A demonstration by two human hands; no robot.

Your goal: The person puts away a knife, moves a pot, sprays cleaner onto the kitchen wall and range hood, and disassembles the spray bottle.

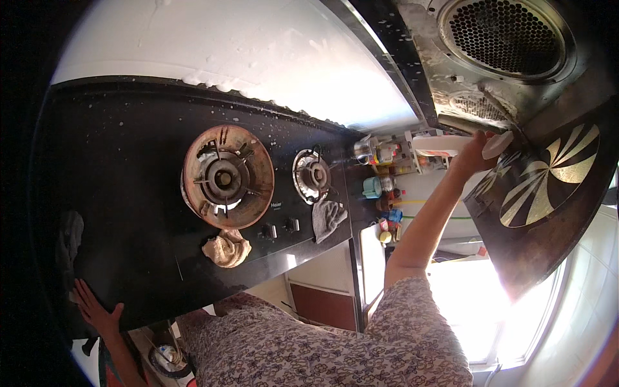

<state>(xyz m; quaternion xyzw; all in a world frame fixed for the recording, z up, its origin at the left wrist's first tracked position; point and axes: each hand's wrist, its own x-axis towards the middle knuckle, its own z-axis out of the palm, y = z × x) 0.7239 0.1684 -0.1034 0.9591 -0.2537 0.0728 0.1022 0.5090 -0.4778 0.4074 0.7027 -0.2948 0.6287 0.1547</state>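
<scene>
My right hand (471, 157) is raised at the right and grips a white spray bottle (437, 144). The bottle's whitish head (498, 144) points toward the greasy metal underside (425, 53) of a range hood. Two perforated round grilles, one large (505, 36) and one smaller (483, 106), are set in that underside. On the left, my left hand (96, 307) rests with spread fingers on the black countertop (135, 217) by its front edge, holding nothing. A dim grey cloth (71, 237) lies just beyond its fingertips.
A large rusty gas burner (225, 179) and a smaller burner (314, 176) sit in the cooktop. A beige cloth (227, 249) and a grey cloth (329, 220) lie near the control knobs (280, 228). White foam (208, 80) runs along the wall's base. Bottles and jars (387, 186) stand at right.
</scene>
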